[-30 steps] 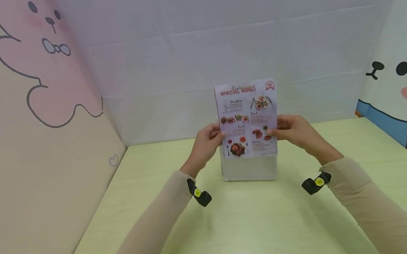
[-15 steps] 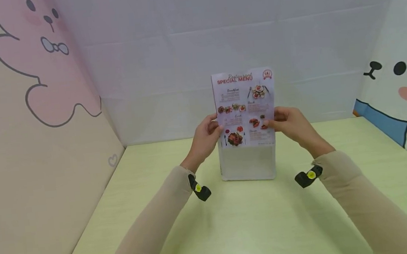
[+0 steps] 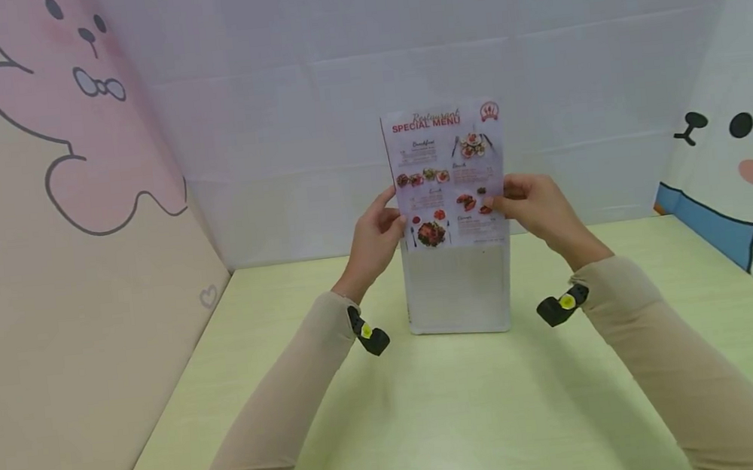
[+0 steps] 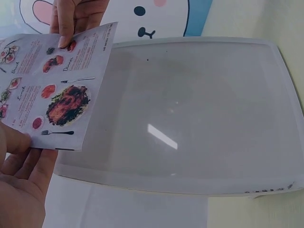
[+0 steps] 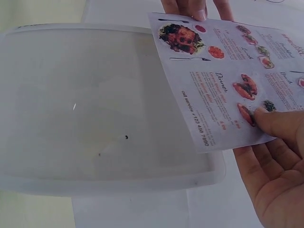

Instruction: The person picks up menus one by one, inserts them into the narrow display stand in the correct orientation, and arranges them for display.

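Observation:
A printed restaurant menu sheet [image 3: 449, 175] is held up in front of the top of a white-rimmed, pale upright panel [image 3: 458, 291]. My left hand [image 3: 372, 241] pinches its left edge, while my right hand [image 3: 543, 211] pinches the right edge with the thumb on the printed face. In the left wrist view, the sheet's lower edge [image 4: 97, 90] overlaps one end of the panel. Seen from the right wrist, the menu [image 5: 228, 85] tilts slightly away from the panel [image 5: 85, 104], whose shiny face is bare below it.
The panel stands on a pale yellow-green table [image 3: 462, 416]. Behind it hangs a white cloth backdrop [image 3: 270, 124]. Walls with a pink cartoon bear [image 3: 104, 163] and a white cartoon bear [image 3: 752, 176] flank the table.
Both hands have raised the menu along the panel, and more of the panel's lower face shows. The panel has stayed in place.

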{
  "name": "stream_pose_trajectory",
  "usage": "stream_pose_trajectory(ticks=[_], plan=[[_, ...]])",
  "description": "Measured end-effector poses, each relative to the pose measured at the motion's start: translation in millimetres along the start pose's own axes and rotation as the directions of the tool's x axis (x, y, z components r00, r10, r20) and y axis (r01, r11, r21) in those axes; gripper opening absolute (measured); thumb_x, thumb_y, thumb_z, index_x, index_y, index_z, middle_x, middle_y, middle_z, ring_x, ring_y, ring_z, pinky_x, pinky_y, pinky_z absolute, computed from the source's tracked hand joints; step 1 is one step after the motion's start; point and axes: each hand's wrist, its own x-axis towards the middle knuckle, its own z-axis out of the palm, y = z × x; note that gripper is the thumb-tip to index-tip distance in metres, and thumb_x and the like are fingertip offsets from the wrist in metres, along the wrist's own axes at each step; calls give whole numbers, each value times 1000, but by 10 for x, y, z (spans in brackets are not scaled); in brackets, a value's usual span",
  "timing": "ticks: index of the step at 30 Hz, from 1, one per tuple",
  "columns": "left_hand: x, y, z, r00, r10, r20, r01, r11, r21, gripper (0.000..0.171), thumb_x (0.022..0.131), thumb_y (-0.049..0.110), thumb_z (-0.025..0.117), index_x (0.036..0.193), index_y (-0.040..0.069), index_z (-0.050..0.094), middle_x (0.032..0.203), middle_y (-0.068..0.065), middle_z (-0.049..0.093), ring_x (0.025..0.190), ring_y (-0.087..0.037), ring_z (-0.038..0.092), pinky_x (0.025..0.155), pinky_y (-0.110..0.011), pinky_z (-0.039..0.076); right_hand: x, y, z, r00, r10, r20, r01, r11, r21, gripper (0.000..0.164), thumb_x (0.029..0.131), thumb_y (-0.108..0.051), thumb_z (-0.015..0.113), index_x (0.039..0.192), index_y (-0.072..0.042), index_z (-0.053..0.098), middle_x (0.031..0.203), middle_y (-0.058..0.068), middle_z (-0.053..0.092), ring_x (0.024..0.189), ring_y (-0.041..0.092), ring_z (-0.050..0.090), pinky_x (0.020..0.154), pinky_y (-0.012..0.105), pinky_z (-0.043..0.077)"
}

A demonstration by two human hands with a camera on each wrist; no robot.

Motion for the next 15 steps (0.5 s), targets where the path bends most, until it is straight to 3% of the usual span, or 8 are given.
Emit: stream_pose_trajectory(ticks=[8, 15], plan=[[102, 54, -2, 1000, 27, -6, -27, 1000, -8, 62, 96, 4, 56, 150, 24, 33, 110, -17, 67, 97, -24, 65, 88, -35, 53, 68, -88, -23, 999, -7, -54, 10, 999, 44, 36, 96, -23, 59, 124, 1, 60, 124, 21, 63, 96, 17, 64, 93, 39, 49], [170, 107, -10, 997, 73, -1, -73, 997, 12, 66, 97, 3, 54, 152, 28, 27, 111, -16, 68, 98, -23, 65, 83, -28, 51, 129, -128, -47, 992, -33, -123, 43, 996, 79, 35, 94, -24, 63, 119, 0, 64, 117, 13, 68, 85, 3, 63, 85, 27, 53]])
